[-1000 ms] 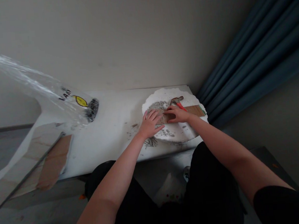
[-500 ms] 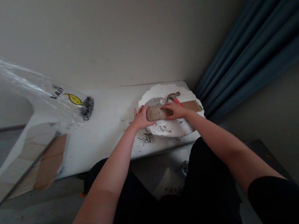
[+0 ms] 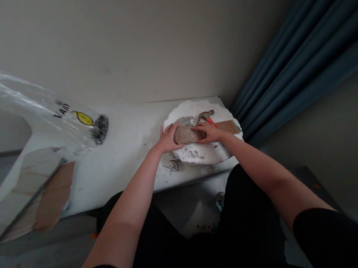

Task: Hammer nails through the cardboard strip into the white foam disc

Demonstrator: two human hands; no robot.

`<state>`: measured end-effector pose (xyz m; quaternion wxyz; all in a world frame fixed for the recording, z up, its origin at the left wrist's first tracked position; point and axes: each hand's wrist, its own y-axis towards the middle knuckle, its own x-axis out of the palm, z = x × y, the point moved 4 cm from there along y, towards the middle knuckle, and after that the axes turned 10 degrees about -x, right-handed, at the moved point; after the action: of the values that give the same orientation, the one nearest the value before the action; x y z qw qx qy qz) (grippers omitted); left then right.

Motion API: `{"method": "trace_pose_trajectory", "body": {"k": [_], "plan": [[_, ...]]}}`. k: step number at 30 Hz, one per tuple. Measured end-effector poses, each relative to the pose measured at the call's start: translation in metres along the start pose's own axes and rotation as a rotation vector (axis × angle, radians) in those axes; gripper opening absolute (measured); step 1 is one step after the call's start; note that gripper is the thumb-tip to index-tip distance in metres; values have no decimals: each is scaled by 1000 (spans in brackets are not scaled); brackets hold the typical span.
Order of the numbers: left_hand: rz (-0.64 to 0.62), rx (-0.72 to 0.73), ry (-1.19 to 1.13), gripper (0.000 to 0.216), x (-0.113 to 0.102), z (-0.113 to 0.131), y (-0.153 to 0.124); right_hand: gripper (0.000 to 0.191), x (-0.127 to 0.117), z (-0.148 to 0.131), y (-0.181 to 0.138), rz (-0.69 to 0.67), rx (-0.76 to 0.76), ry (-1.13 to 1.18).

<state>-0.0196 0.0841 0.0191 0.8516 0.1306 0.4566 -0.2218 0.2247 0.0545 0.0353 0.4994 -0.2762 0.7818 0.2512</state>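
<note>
Between my two hands is a grey-brown, pitted block [image 3: 185, 135] that looks like a brick or stone. My left hand [image 3: 168, 140] is wrapped round its left end, and my right hand [image 3: 209, 132] grips the right end. Beneath it is a white board [image 3: 220, 147] with a ragged, rounded edge, scattered with grey crumbs. Just behind my right hand lies a claw hammer [image 3: 207, 116] with a red handle, partly covered by that hand. A flat brown piece [image 3: 229, 126] rests on the board to the right.
Loose nails [image 3: 175, 165] lie on the white table [image 3: 125, 154] by the board's front left. Farther left are clear plastic wrap [image 3: 56, 119] with a yellow mark, brown cardboard [image 3: 55, 197] and a long grey bar [image 3: 32, 203]. A blue curtain [image 3: 299, 54] hangs at the right.
The block has tilted slightly between my hands, its upper edge now looking rounder. Both hands keep their hold. The whole view has shifted a little.
</note>
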Motion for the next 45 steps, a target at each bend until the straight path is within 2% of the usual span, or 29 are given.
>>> {"method": "trace_pose_trajectory", "body": {"k": [4,14,21,25,34,39,45], "plan": [[-54,4,-8,120,4,-2,2,82,0,1,1,17,-11,1],[25,5,79,115,-3,4,-2,84,1,-2,0,-20,16,-42],[100,-47,85,113,1,6,-11,81,4,-4,1,-69,83,-93],[89,-48,33,114,4,5,-13,82,3,-8,4,-72,96,-115],[-58,64,-2,125,9,4,6,87,3,-16,-1,53,30,-47],[-37,82,-15,119,7,10,11,89,4,-10,-5,108,6,-11],[30,35,18,113,11,13,10,91,6,-6,-3,90,32,-15]]}}
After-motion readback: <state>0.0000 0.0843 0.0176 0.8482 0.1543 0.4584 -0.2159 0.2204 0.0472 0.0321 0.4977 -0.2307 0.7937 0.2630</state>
